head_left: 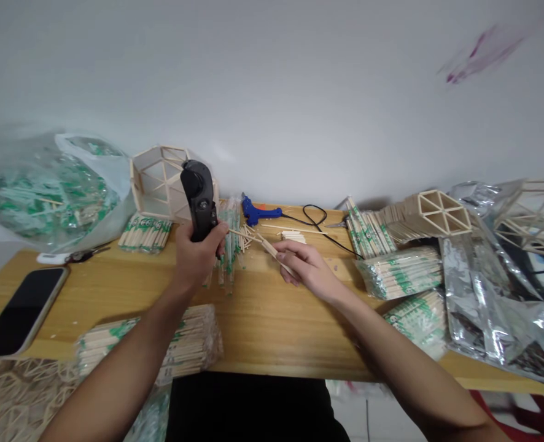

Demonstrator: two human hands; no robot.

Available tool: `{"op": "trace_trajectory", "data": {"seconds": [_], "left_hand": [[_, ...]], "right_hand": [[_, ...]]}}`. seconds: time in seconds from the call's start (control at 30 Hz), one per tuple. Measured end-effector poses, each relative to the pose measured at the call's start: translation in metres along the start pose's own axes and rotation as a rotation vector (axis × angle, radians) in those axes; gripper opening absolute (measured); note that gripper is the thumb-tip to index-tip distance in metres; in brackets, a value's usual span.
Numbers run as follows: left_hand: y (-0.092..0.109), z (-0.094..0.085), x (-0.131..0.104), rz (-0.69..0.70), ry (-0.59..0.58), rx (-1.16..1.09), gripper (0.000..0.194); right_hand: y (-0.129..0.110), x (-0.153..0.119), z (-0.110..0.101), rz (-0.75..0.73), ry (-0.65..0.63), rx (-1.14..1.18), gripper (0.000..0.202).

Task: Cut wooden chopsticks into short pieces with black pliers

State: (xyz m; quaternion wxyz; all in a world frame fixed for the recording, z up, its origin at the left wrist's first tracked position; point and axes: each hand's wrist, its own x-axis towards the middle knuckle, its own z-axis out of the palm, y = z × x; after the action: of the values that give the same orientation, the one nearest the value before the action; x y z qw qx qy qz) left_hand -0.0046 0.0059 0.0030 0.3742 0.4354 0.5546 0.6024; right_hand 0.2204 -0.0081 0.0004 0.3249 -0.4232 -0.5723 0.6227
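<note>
Tool (201,209) and sticks (269,248) in 2 hands (197,253) (309,267)

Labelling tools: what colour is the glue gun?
The glue gun is blue, seen in the head view.

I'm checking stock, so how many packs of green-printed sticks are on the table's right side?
3: the back pack, left of the hexagonal stick structure; the middle pack, in front of it; the front pack, nearest the person. Others may be hidden.

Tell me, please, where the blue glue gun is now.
In the head view, the blue glue gun lies near the centre, at the back of the table by the wall, just right of some wrapped sticks and behind loose short sticks.
</note>
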Motion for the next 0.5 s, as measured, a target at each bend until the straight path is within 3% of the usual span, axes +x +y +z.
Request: {"op": "trace_trajectory", "data": {"seconds": [0.3, 0.5], "left_hand": [[-0.007, -0.002, -0.001, 0.098, 0.016, 0.218, 0.021], [-0.016, -0.002, -0.005, 0.257, -0.253, 0.442, 0.033]], "right_hand": [[0.009, 0.004, -0.005, -0.153, 0.006, -0.189, 0.031], [0.013, 0.005, -0.004, -0.186, 0.008, -0.238, 0.034]]}}
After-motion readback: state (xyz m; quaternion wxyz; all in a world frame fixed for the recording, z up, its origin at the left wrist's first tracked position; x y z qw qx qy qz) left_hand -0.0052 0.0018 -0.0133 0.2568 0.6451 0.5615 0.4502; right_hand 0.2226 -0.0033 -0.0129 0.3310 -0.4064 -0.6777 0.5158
